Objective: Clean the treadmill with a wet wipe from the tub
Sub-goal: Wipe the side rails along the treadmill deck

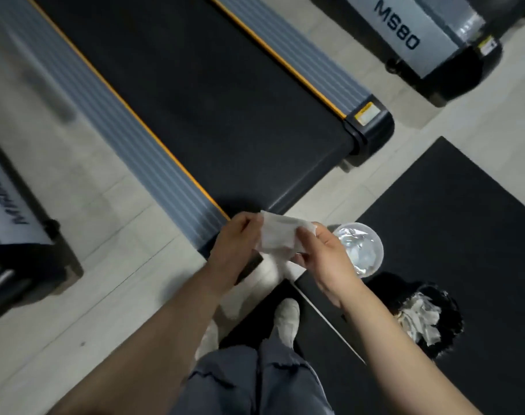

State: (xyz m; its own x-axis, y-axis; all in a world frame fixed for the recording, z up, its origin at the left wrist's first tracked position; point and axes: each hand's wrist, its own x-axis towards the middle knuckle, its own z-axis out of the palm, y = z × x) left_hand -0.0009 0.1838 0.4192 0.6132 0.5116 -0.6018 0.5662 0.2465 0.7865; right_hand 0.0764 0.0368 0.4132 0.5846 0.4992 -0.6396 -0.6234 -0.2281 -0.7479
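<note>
A white wet wipe (280, 236) is stretched between my two hands, above the rear end of the treadmill. My left hand (235, 244) pinches its left edge and my right hand (324, 259) pinches its right side. The treadmill (213, 94) has a black belt, grey ribbed side rails and orange trim, and runs from the top left down to my hands. The round clear tub (364, 250) stands open on a black mat just right of my right hand, with shiny contents inside.
A black bag (426, 319) with crumpled white wipes lies on the black floor mat (464, 220) at the right. Other treadmills stand at the top right (429, 34) and far left (6, 211). My legs and white shoe (286, 319) are below my hands.
</note>
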